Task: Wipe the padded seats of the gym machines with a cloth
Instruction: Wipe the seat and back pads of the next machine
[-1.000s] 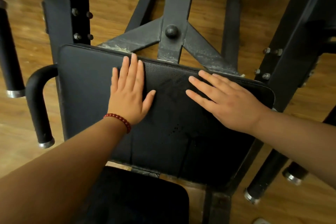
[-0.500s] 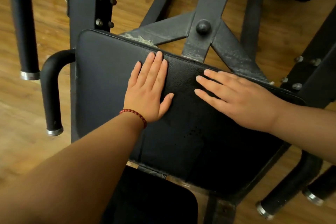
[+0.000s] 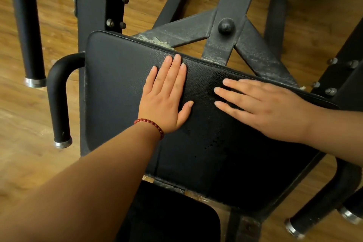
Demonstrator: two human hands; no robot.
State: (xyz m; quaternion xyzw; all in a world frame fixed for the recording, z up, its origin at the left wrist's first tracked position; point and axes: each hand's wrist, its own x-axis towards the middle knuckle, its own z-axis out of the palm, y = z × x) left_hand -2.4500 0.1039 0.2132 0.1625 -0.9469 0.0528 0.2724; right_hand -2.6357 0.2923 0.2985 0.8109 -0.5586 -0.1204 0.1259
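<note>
A black padded seat (image 3: pixel 117 88) of a gym machine fills the middle of the view. My left hand (image 3: pixel 167 96), with a red bead bracelet at the wrist, lies flat on the pad near its far edge, fingers together. My right hand (image 3: pixel 269 104) also rests flat on the pad, to the right, fingers spread and pointing left. Neither hand holds anything. No cloth is in view.
A second black pad (image 3: pixel 172 220) sits below the seat. A curved black handle (image 3: pixel 59 94) juts out left of the seat, another handle (image 3: pixel 314 208) at lower right. The dark metal frame (image 3: pixel 225 43) with a round knob stands behind the seat on a wooden floor (image 3: pixel 23 127).
Both hands stay flat on the pad in nearly the same places. The view has shifted, so the seat sits further right and lower in frame.
</note>
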